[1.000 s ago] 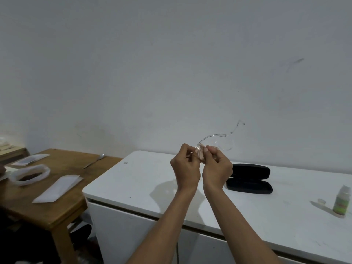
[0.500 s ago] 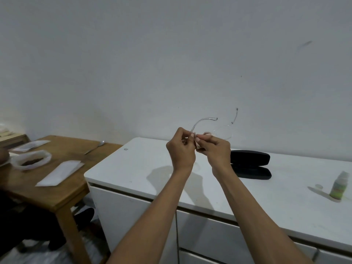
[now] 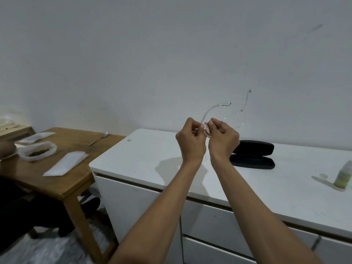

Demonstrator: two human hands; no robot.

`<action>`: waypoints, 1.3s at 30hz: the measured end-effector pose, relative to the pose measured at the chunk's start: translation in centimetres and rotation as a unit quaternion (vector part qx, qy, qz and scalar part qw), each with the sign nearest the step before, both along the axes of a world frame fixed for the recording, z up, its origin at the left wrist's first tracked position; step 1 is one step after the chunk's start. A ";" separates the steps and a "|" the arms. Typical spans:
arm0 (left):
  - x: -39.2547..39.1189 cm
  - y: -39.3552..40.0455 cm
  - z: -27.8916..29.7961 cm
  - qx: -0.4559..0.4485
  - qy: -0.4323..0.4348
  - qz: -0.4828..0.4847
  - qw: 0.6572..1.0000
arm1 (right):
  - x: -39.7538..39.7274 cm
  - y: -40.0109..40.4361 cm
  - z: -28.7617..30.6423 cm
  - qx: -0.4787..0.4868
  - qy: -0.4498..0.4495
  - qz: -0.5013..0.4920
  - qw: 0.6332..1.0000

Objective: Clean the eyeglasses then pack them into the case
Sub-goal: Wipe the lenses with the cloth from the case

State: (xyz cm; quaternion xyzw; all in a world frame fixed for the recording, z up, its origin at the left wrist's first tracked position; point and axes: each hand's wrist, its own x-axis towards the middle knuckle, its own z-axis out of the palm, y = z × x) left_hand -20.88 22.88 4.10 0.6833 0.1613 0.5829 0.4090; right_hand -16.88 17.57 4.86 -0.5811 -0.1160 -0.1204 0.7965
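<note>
Clear-framed eyeglasses (image 3: 216, 108) are held up in front of the wall, above the white cabinet top (image 3: 152, 157). My left hand (image 3: 191, 141) pinches the frame near one temple arm. My right hand (image 3: 223, 140) pinches the same end of the frame, fingertips nearly touching the left ones. A small pale thing shows between the fingers; I cannot tell what it is. The far lens and the other temple arm stick out to the right. The black glasses case (image 3: 252, 156) lies open on the cabinet, just behind and right of my right hand.
A small green-and-white bottle (image 3: 343, 175) and its loose cap (image 3: 323, 175) stand at the cabinet's right end. To the left is a wooden table (image 3: 62, 180) with white packets, a spoon (image 3: 98, 139) and a plastic bag (image 3: 37, 150).
The camera view has shifted between frames. Both hands stay together on the glasses, and the temple arms now point up and to the right, more spread out.
</note>
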 end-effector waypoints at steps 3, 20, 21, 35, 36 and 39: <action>0.2 0.0 0.1 -0.009 -0.006 -0.008 1.000 | 0.6 0.0 -0.3 0.014 0.026 0.039 0.999; 0.3 1.9 -0.5 -0.070 0.009 0.016 0.997 | 0.0 -2.1 -2.2 -0.206 -0.135 0.038 0.968; 0.2 2.0 -0.5 -0.063 0.009 0.017 0.998 | -0.1 -2.1 -2.3 -0.217 -0.146 0.024 0.965; 0.4 0.8 -0.9 -0.032 -0.009 -0.015 0.999 | 0.5 -1.1 -1.8 -0.134 -0.088 0.030 0.987; 0.5 0.8 -0.9 -0.033 -0.009 -0.018 0.999 | 0.7 -1.0 -1.7 -0.109 -0.070 0.041 0.991; 0.6 0.6 -1.2 -0.034 -0.011 -0.025 0.999 | 0.8 -0.7 -1.5 -0.043 -0.008 0.085 0.995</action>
